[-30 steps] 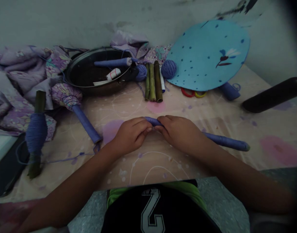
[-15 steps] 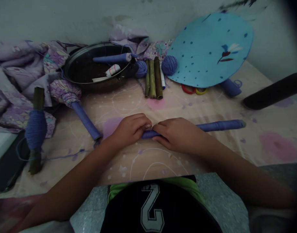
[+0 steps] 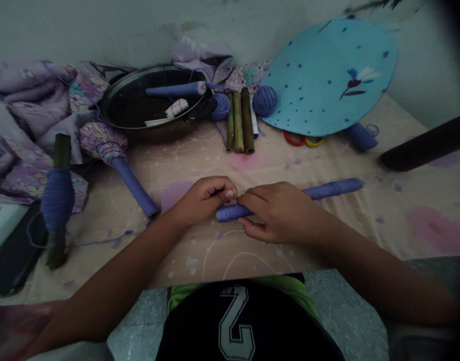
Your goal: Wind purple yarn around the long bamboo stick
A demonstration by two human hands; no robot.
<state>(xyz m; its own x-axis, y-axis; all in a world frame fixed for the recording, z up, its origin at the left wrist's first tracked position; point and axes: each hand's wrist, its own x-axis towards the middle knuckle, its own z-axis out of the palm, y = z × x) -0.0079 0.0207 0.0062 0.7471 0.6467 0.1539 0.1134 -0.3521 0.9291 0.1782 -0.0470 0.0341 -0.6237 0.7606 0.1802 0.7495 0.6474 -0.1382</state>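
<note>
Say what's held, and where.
Right hand grips a blue yarn-wrapped stick mid-length; the left hand sits at its near end, but whether it holds on cannot be told.

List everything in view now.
Wrapped rod: 1, violet-blue, under both hands.
Metal pan: 1, dark, back.
Round board: 1, sky-blue, back right.
Other wrapped rods: 3, violet-blue, left, pan, right.
Yarn balls: 2, violet-blue, back centre.
Bamboo sticks: 3, green-brown, back centre.
Yarn-wound stick: 1, violet-blue, far left.
Floral cloth: 1, lilac, left.
Rings: 2, red, yellow, under board.
Dark bar: 1, black, right.
Paper roll: 1, white, in pan.
Left hand: 1, on rod.
Right hand: 1, on rod.
</note>
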